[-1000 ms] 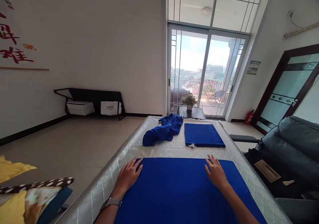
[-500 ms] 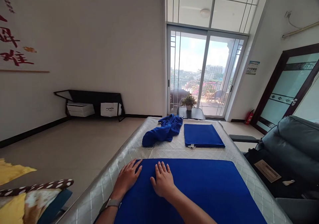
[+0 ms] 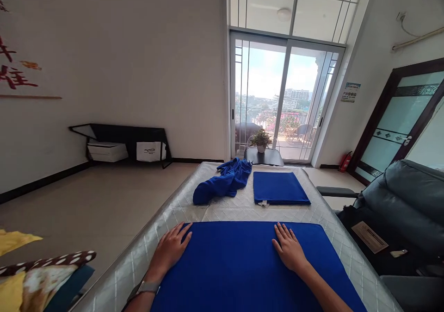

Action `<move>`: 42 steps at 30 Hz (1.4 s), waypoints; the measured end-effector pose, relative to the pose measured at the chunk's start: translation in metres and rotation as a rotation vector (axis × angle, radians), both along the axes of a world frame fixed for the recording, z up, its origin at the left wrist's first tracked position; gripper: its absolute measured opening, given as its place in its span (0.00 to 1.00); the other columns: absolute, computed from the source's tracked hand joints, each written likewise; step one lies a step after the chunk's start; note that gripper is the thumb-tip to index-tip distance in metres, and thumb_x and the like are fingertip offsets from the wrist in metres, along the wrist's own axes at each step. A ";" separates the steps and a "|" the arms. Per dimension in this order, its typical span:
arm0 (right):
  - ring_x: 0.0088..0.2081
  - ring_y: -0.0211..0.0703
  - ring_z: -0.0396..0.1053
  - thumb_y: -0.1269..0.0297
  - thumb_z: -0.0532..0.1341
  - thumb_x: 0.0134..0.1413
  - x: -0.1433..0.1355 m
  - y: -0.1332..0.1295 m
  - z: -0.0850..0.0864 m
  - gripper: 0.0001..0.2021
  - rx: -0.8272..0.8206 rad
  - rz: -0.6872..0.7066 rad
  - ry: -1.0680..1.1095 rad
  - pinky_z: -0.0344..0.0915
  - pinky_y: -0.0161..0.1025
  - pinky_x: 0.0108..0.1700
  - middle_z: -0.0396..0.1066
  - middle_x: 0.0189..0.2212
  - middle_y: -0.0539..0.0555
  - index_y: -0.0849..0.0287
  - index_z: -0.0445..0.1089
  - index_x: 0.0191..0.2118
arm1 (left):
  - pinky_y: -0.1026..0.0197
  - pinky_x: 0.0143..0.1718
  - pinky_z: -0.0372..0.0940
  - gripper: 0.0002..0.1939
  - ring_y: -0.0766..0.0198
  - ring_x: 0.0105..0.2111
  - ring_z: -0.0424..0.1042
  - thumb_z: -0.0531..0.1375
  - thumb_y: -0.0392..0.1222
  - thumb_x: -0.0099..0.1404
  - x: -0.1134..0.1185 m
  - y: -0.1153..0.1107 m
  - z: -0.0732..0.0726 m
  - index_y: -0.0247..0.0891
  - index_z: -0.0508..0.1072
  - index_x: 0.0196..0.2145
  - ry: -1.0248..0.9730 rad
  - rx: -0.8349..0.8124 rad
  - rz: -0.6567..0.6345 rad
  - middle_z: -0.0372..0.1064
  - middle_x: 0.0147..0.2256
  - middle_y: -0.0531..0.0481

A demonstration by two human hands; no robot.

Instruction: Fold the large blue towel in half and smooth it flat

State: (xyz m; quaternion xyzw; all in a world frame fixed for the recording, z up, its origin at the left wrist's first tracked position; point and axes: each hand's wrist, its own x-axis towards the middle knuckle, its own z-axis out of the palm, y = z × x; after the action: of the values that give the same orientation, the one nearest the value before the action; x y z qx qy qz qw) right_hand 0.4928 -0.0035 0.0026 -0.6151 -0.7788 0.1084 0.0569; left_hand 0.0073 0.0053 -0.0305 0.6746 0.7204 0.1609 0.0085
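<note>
A blue cloth [image 3: 236, 265] lies spread smooth over the near part of a padded, silvery quilted surface [image 3: 194, 215]. My left hand [image 3: 170, 248] rests open and flat at the cloth's far left corner, a band on its wrist. Farther right, my right hand [image 3: 289, 249] lies open with its palm on the cloth, fingers stretched toward the far edge. Beyond it sits a neatly folded blue cloth [image 3: 280, 188] with a white tag at its near edge. A crumpled blue cloth [image 3: 224, 182] lies to the left of that folded one.
A dark armchair [image 3: 409, 205] holding a brown card [image 3: 369, 237] stands close on the right. Patterned fabric and yellow cloth [image 3: 21, 242] show at lower left. Behind the far end, a chair [image 3: 268, 157] bears a potted plant [image 3: 261, 139] before sliding glass doors.
My right hand has slid to the right across the spread cloth, away from my left hand. The left stays at its corner. The view has shifted slightly.
</note>
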 end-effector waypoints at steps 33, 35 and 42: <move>0.74 0.51 0.48 0.53 0.44 0.73 -0.016 -0.018 0.046 0.30 0.193 -0.012 0.044 0.44 0.50 0.74 0.55 0.73 0.58 0.61 0.60 0.72 | 0.41 0.71 0.51 0.30 0.49 0.70 0.60 0.45 0.53 0.75 0.004 -0.002 0.002 0.43 0.67 0.68 0.001 -0.003 -0.004 0.63 0.69 0.40; 0.74 0.51 0.49 0.54 0.46 0.73 -0.079 -0.030 0.053 0.29 0.178 0.171 0.127 0.45 0.53 0.75 0.55 0.73 0.58 0.59 0.60 0.72 | 0.42 0.71 0.51 0.29 0.49 0.70 0.60 0.46 0.53 0.75 0.005 -0.004 0.004 0.42 0.68 0.67 -0.001 0.011 -0.003 0.63 0.69 0.40; 0.75 0.56 0.46 0.49 0.51 0.72 -0.236 -0.063 0.032 0.33 0.105 0.518 0.288 0.48 0.60 0.73 0.51 0.74 0.62 0.61 0.55 0.74 | 0.42 0.70 0.54 0.29 0.50 0.70 0.60 0.47 0.51 0.75 0.005 -0.003 0.004 0.41 0.69 0.67 0.024 0.008 -0.004 0.62 0.69 0.39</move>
State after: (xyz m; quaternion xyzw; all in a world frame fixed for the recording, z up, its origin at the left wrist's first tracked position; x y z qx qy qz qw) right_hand 0.2564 -0.0660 0.0343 -0.3706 -0.8982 0.1650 0.1692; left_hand 0.0127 0.0019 -0.0262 0.6781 0.7183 0.1557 -0.0025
